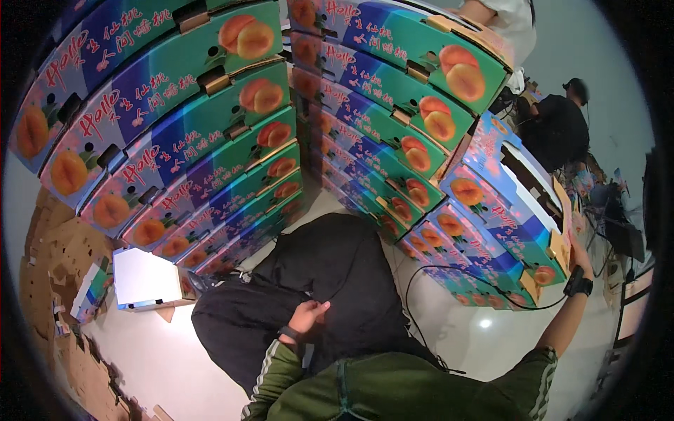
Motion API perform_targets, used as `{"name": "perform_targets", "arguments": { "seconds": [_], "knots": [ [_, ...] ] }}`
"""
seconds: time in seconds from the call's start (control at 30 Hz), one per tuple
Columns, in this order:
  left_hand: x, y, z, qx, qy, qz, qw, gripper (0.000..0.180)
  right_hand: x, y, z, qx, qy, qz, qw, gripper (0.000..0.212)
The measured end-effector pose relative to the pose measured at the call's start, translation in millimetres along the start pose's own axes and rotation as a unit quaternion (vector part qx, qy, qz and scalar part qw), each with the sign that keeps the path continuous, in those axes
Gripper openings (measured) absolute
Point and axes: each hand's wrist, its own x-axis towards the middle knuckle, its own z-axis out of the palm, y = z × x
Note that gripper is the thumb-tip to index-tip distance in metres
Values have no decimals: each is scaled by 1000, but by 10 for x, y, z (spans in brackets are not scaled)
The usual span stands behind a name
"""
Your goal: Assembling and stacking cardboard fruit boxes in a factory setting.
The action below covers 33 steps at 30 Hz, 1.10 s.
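My left hand (307, 317) rests on my lap over black trousers (330, 259), its fingers curled in and its thumb pointing right. Nothing shows in it. At the far right, my right hand (578, 247) reaches out and lies against the near end of a fruit carton (502, 210). Its fingers look stretched along the cardboard; their tips are partly hidden. This carton is blue, pink and green with peach pictures and an opening in its top. It rests on a stack of like cartons (456, 256). A dark band sits on each wrist.
Tall stacks of peach cartons stand ahead, one left (203, 126) and one middle (393, 105). A white-topped box (146, 277) is on the floor at left, near flattened brown cardboard (91, 358). A black cable (414, 288) loops beside my leg. People (558, 126) are beyond the cartons.
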Motion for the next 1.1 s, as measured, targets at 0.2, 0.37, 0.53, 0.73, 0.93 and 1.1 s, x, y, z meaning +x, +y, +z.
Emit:
{"name": "perform_targets", "arguments": {
  "seconds": [0.2, 0.37, 0.53, 0.73, 0.93, 1.1],
  "knots": [
    [54, -80, -38, 31, 12, 0, 999, 41, 97, -308, -138, -246, 75, 55, 965, 44],
    [70, 51, 68, 75, -2, 18, 997, 44, -454, -1064, 799, -683, 187, -281, 648, 49],
    [47, 37, -11, 196, 23, 20, 980, 54, -1428, -1867, 3237, -610, 60, -451, 649, 44],
    [26, 87, 3, 224, 18, 25, 974, 60, -1531, -1842, 4733, -569, 144, -698, 410, 58],
    [109, -69, 41, 261, 39, 122, 957, 86, -668, -891, 5337, -611, -17, -696, 377, 48],
    [112, -206, 26, 276, 40, 138, 950, 87, -147, -485, 5172, -663, 25, -637, 393, 48]
  ]
}}
